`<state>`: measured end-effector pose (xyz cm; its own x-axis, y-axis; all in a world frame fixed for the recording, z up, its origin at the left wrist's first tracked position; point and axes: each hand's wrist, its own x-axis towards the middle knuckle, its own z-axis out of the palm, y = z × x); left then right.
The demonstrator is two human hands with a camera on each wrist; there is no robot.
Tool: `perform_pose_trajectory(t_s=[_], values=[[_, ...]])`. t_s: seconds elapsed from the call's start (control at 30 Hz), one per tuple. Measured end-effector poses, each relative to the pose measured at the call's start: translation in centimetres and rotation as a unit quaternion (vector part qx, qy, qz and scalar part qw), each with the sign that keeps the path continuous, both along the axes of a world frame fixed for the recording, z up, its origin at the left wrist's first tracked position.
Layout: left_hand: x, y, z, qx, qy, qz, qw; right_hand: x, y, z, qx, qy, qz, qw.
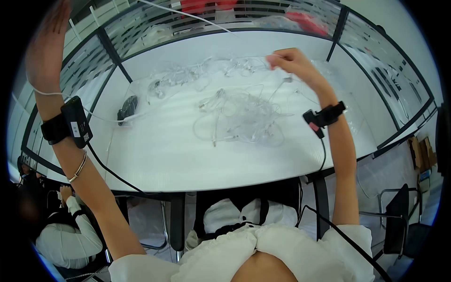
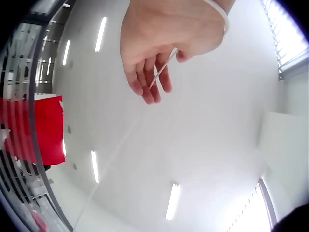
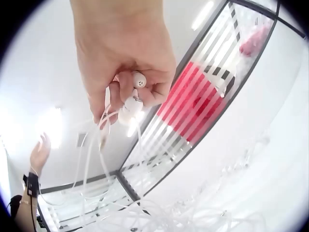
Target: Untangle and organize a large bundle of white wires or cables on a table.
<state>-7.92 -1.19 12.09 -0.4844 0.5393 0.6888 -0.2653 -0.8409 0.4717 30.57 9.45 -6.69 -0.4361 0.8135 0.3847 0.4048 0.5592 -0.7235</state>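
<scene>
My left hand [image 1: 48,54] is raised high at the upper left of the head view. A thin white cable [image 2: 163,68] passes between its thumb and loosely bent fingers and runs on as a straight line. Part of that cable crosses the wrist. Above the back of the table, my right hand [image 1: 296,63] is curled round white wired earphones [image 3: 130,110]; one earbud [image 3: 139,79] shows between the fingers, and thin cords hang below. Under it, a tangled heap of white cables and clear plastic [image 1: 249,115] lies on the white table [image 1: 155,164].
Along the table's back lies a row of clear-bagged cables [image 1: 188,73]. A dark bundle [image 1: 127,109] sits at the left. Low partitions [image 1: 366,75] enclose the back and sides. Another person [image 1: 70,235] sits at lower left, and a chair [image 1: 398,218] stands at right.
</scene>
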Motion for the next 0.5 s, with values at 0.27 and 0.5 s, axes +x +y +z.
perform_pose_trajectory(t_s=[0.27,0.5], values=[[-17.3,7.4,-11.6,-0.116,0.208,-0.284,0.929,6.9,0.0,-0.4,-0.038,0.166,0.021,0.985],[-10.6,5.2,-19.6,-0.288,0.506,-0.153,0.798,0.8,-1.6,1.1,-0.111,0.282,0.098,0.948]])
